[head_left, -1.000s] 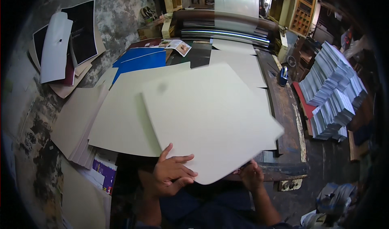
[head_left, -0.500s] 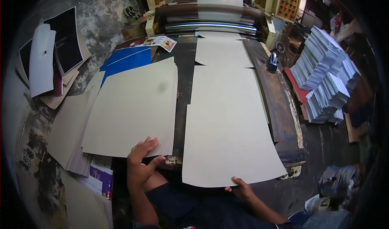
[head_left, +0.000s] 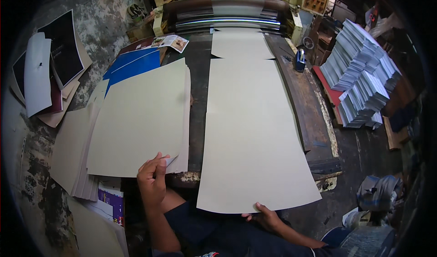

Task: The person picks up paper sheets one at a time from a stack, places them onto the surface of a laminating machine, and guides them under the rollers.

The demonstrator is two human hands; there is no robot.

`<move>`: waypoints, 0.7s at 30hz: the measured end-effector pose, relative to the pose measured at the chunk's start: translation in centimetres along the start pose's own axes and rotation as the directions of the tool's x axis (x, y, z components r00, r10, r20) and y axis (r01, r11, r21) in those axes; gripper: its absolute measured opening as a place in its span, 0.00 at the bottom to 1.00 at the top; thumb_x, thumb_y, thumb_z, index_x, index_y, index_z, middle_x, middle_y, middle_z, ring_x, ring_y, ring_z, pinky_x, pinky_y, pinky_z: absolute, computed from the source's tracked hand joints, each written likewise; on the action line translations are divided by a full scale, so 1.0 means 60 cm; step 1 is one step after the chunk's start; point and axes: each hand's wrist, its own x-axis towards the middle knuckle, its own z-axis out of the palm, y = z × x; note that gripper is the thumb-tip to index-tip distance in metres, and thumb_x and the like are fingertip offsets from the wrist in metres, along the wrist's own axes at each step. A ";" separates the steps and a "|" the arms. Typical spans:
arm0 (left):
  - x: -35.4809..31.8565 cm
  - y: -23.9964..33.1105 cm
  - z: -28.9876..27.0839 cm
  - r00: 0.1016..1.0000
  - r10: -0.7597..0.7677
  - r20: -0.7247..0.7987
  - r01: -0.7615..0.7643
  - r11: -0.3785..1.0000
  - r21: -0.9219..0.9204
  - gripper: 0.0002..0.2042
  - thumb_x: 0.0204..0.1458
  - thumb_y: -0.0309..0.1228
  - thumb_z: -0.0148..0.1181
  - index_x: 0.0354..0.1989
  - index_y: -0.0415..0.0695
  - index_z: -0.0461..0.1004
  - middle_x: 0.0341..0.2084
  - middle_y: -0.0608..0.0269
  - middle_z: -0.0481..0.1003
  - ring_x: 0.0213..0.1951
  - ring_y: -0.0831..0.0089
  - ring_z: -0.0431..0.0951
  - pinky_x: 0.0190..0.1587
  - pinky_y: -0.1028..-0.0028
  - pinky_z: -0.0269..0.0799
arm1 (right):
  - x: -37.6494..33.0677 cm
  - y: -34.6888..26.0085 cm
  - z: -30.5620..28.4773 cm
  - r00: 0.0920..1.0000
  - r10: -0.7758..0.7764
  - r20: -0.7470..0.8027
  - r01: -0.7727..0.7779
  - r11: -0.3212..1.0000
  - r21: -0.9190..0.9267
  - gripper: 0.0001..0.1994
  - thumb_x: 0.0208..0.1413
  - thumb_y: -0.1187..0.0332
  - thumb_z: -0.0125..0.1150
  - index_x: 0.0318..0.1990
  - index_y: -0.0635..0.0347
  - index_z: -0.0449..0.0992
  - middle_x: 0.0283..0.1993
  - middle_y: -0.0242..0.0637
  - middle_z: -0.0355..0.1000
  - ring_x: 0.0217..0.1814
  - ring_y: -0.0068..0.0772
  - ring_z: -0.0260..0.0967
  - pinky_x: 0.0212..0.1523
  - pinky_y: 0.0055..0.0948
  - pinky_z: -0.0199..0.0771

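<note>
My left hand (head_left: 153, 177) pinches the near right corner of the top sheet of a stack of cream card sheets (head_left: 141, 111) on the left of the table. That corner is curled up, and a paler underside shows beside the fingers. With thumb above and fingers below, my right hand (head_left: 265, 218) grips the near edge of a long cream card sheet (head_left: 255, 143). This sheet lies along the middle of the table, its near edge sticking out over my lap. Beyond it, another cream sheet (head_left: 241, 45) reaches the rollers, with dark notches showing at the sides.
A roller machine (head_left: 227, 22) spans the far end. Blue sheets (head_left: 134, 68) and a printed leaflet (head_left: 172, 42) lie behind the stack. Tall piles of paper (head_left: 357, 61) stand at the right. Black printed sheets (head_left: 66, 47) lie at the far left. A tape dispenser (head_left: 300, 60) sits by the rail.
My left hand has gone from resting spread on the stack to pinching and curling the top sheet's corner. The far sheets have slid slightly toward the rollers. My right hand keeps its grip.
</note>
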 end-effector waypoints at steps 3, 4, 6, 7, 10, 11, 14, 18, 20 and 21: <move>0.000 0.005 0.010 0.997 -0.059 -0.057 0.059 0.998 0.001 0.12 0.61 0.32 0.55 0.37 0.33 0.78 0.29 0.53 0.80 0.33 0.65 0.79 0.40 0.71 0.70 | 0.011 -0.003 0.005 1.000 -0.006 -0.024 0.008 0.998 0.066 0.22 0.67 0.55 0.45 0.57 0.66 0.63 0.49 0.50 0.72 0.49 0.40 0.72 0.46 0.36 0.71; -0.001 0.006 0.010 0.994 -0.086 -0.068 0.087 0.996 0.016 0.12 0.61 0.31 0.55 0.37 0.32 0.78 0.28 0.53 0.79 0.31 0.66 0.78 0.39 0.71 0.70 | 0.017 -0.005 0.004 1.000 -0.005 -0.028 0.007 0.996 0.088 0.23 0.67 0.55 0.45 0.57 0.66 0.63 0.49 0.50 0.72 0.49 0.40 0.72 0.46 0.36 0.71; -0.004 0.005 0.010 0.986 -0.139 -0.089 0.144 0.989 0.046 0.12 0.61 0.31 0.55 0.37 0.31 0.78 0.25 0.53 0.78 0.28 0.68 0.75 0.36 0.71 0.69 | 0.031 -0.005 -0.002 0.999 -0.001 -0.037 0.006 0.991 0.133 0.24 0.67 0.53 0.45 0.57 0.66 0.63 0.49 0.50 0.71 0.49 0.40 0.71 0.46 0.36 0.70; -0.004 0.005 0.012 0.985 -0.139 -0.098 0.144 0.989 0.042 0.12 0.60 0.31 0.55 0.37 0.31 0.78 0.25 0.53 0.77 0.28 0.68 0.75 0.35 0.70 0.69 | 0.039 -0.004 -0.008 0.999 -0.008 -0.037 0.013 0.990 0.144 0.24 0.66 0.52 0.44 0.57 0.66 0.63 0.49 0.50 0.72 0.48 0.40 0.71 0.46 0.36 0.70; -0.002 0.006 0.016 0.984 -0.141 -0.113 0.149 0.986 0.071 0.12 0.60 0.31 0.56 0.36 0.32 0.77 0.25 0.52 0.76 0.29 0.65 0.75 0.36 0.69 0.69 | 0.063 -0.006 -0.021 0.998 -0.046 -0.038 0.052 0.986 0.159 0.25 0.66 0.50 0.43 0.56 0.67 0.64 0.47 0.50 0.73 0.46 0.38 0.71 0.46 0.36 0.70; -0.002 0.008 0.018 0.983 -0.142 -0.114 0.154 0.982 0.105 0.11 0.60 0.31 0.56 0.36 0.32 0.78 0.26 0.52 0.77 0.30 0.64 0.76 0.37 0.69 0.70 | 0.070 -0.011 -0.022 0.997 -0.071 -0.038 0.076 0.986 0.152 0.26 0.67 0.50 0.42 0.55 0.67 0.65 0.47 0.50 0.73 0.45 0.37 0.71 0.46 0.36 0.70; -0.004 0.009 0.024 0.993 -0.007 -0.121 0.031 0.980 0.198 0.11 0.59 0.31 0.57 0.36 0.33 0.78 0.29 0.50 0.78 0.35 0.59 0.79 0.41 0.67 0.71 | 0.089 -0.027 -0.018 0.989 -0.140 -0.055 0.147 0.976 0.160 0.25 0.67 0.51 0.40 0.52 0.67 0.67 0.46 0.51 0.75 0.41 0.34 0.71 0.47 0.37 0.70; -0.006 0.018 0.027 0.994 0.021 -0.105 0.000 0.982 0.188 0.11 0.58 0.31 0.59 0.37 0.34 0.79 0.33 0.47 0.79 0.41 0.54 0.80 0.47 0.65 0.72 | 0.111 -0.035 -0.012 0.974 -0.201 -0.108 0.217 0.962 0.168 0.22 0.67 0.52 0.42 0.51 0.64 0.67 0.48 0.50 0.74 0.40 0.33 0.72 0.49 0.37 0.71; -0.008 0.006 0.020 0.994 -0.053 -0.099 0.065 0.990 0.123 0.12 0.60 0.33 0.57 0.38 0.34 0.79 0.32 0.51 0.80 0.39 0.61 0.80 0.46 0.65 0.72 | 0.122 -0.034 -0.012 0.967 -0.234 -0.096 0.248 0.955 0.162 0.22 0.65 0.52 0.44 0.54 0.63 0.64 0.49 0.48 0.74 0.40 0.33 0.72 0.49 0.37 0.71; -0.008 -0.002 0.016 0.987 -0.128 -0.095 0.133 0.990 0.051 0.13 0.61 0.34 0.57 0.38 0.34 0.79 0.32 0.53 0.80 0.39 0.63 0.79 0.46 0.66 0.72 | 0.121 -0.035 -0.010 0.960 -0.256 -0.112 0.272 0.948 0.166 0.22 0.65 0.53 0.44 0.56 0.61 0.61 0.51 0.48 0.73 0.40 0.33 0.72 0.48 0.38 0.72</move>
